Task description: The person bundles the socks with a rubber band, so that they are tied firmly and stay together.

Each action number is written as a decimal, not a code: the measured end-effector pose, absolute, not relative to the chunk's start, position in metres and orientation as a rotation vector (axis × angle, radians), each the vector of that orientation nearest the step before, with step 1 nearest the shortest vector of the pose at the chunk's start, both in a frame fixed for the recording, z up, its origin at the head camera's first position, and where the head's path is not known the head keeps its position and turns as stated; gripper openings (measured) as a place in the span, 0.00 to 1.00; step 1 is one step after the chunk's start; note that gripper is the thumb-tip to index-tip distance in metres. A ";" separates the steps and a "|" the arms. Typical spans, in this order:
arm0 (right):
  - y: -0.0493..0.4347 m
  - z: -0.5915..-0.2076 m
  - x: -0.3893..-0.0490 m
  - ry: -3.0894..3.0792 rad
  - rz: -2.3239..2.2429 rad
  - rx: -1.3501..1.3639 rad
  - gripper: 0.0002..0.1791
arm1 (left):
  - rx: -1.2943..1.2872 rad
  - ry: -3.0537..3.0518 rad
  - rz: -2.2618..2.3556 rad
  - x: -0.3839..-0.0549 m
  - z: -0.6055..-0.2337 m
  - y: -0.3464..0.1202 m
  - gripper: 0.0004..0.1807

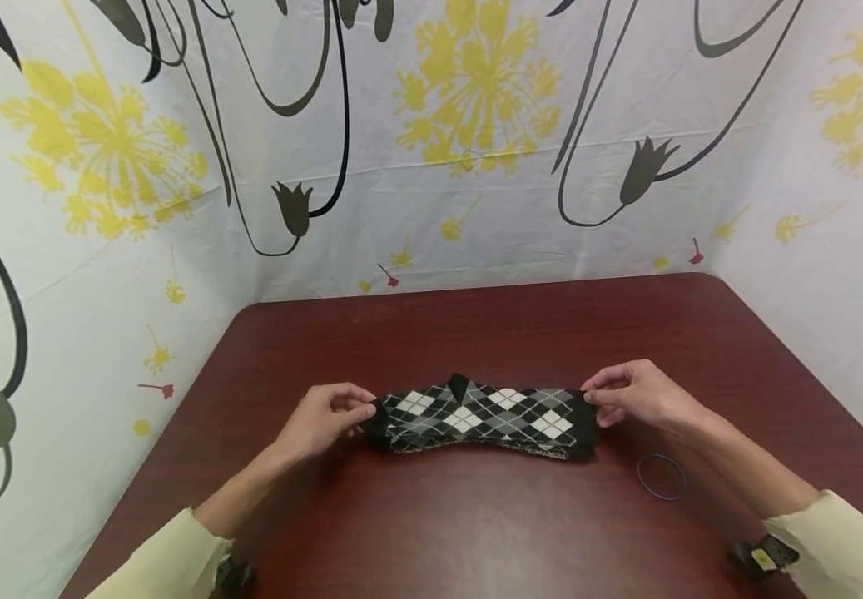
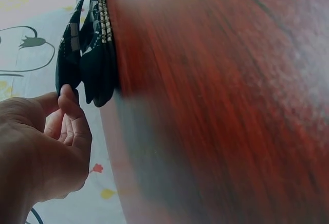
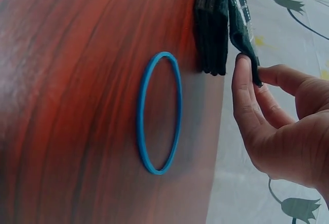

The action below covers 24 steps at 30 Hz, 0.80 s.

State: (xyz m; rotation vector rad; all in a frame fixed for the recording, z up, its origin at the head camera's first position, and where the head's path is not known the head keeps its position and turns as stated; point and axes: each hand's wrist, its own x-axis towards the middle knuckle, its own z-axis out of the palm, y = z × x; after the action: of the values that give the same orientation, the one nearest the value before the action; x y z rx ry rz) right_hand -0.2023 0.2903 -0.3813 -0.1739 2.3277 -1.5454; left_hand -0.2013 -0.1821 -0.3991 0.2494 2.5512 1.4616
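Note:
A black, grey and white argyle sock (image 1: 506, 408) lies stretched sideways on top of a stack of matching socks, its dark heel pointing away from me. My left hand (image 1: 324, 420) pinches its left, rounded end between thumb and fingers. At the opposite end, my right hand (image 1: 644, 395) pinches the dark cuff. Both wrist views show the top sock (image 3: 240, 31) raised a little off the folded layers (image 2: 100, 72) beneath it, whose exact number I cannot tell.
A thin blue rubber band (image 3: 140, 111) lies on the dark red wooden table (image 1: 476, 516), nearer to me than the right hand. White patterned fabric (image 1: 431, 225) stands around the table's back and sides.

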 end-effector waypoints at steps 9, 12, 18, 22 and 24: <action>0.285 -0.387 -0.203 2.334 -1.554 -0.175 0.14 | 0.255 2.572 1.439 -0.200 -0.406 -0.183 0.07; 0.284 -0.388 -0.203 2.356 -1.538 -0.170 0.13 | 0.243 2.598 1.418 -0.199 -0.406 -0.182 0.07; 0.284 -0.388 -0.203 2.411 -1.480 -0.166 0.13 | 0.218 2.639 1.347 -0.197 -0.404 -0.178 0.09; 0.284 -0.389 -0.203 2.456 -1.425 -0.172 0.13 | 0.223 2.649 1.330 -0.198 -0.404 -0.177 0.11; 0.283 -0.390 -0.203 2.479 -1.396 -0.175 0.13 | 0.236 2.659 1.327 -0.199 -0.405 -0.176 0.10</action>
State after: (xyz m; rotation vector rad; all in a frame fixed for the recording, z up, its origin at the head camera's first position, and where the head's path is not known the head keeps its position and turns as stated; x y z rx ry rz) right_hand -0.2034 0.2835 -0.3901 -0.1749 2.4789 -1.3961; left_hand -0.1986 -0.1764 -0.4052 0.2363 2.6587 1.3267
